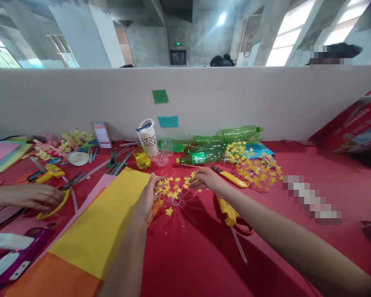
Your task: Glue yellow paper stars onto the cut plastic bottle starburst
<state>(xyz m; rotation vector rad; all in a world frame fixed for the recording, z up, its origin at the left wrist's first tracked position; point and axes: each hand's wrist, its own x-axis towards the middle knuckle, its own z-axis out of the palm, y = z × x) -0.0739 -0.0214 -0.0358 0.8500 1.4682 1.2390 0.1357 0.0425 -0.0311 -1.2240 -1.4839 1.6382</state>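
A clear plastic bottle piece, cut into spreading strips with yellow stars on them, is between my hands above the red table. My left hand is closed on its left side, thumb upward. On the other side, the fingertips of my right hand are pinched at a yellow star by the strips. Beneath my right forearm lie a yellow glue gun and red-handled scissors. A yellow utility knife lies just beyond my right wrist. A similar star-covered piece stands farther right.
Green plastic bottles and a white tumbler stand or lie along the white partition. Yellow paper covers the table at left. Another person's hand rests at yellow-handled scissors, near a purple device.
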